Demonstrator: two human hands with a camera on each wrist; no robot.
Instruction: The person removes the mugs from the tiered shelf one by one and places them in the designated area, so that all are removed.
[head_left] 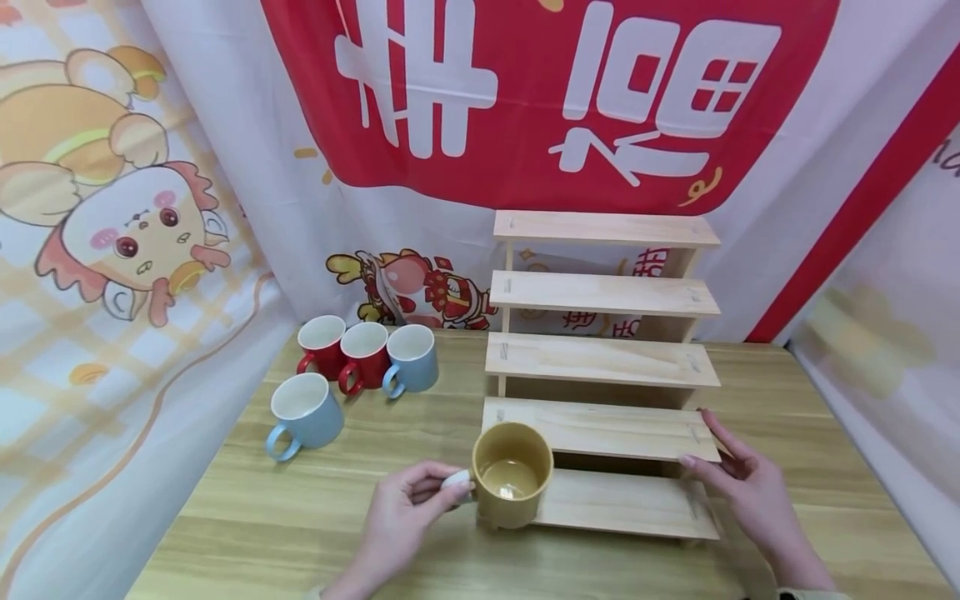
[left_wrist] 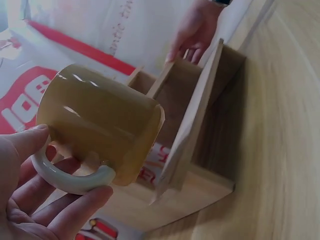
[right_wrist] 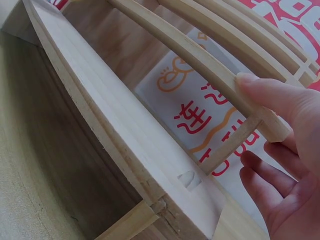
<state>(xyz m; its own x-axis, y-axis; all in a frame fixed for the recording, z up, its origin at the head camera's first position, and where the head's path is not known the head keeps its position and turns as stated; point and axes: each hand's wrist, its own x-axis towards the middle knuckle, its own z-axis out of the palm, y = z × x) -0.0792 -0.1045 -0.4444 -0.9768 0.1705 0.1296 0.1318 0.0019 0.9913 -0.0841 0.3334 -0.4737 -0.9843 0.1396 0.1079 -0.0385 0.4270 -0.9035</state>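
My left hand (head_left: 411,515) pinches the pale handle of a mustard-yellow mug (head_left: 517,500) between thumb and fingers. In the head view the mug is upright, its inside bare, and overlaps the left end of the lowest steps of a wooden tiered shelf (head_left: 600,429). From the left wrist view the mug (left_wrist: 100,117) appears in front of the shelf, its pale handle (left_wrist: 70,177) in the fingers. At the shelf's right end, my right hand (head_left: 750,492) grips the second step from the bottom. Its thumb (right_wrist: 255,82) lies on that board's front edge, the fingers beyond the end.
Left of the shelf stand two red mugs (head_left: 324,350) and a light blue mug (head_left: 420,371) in a row. Another light blue mug (head_left: 315,417) is nearer the front. Printed cloth (head_left: 225,208) hangs behind and beside the wooden table (head_left: 247,517).
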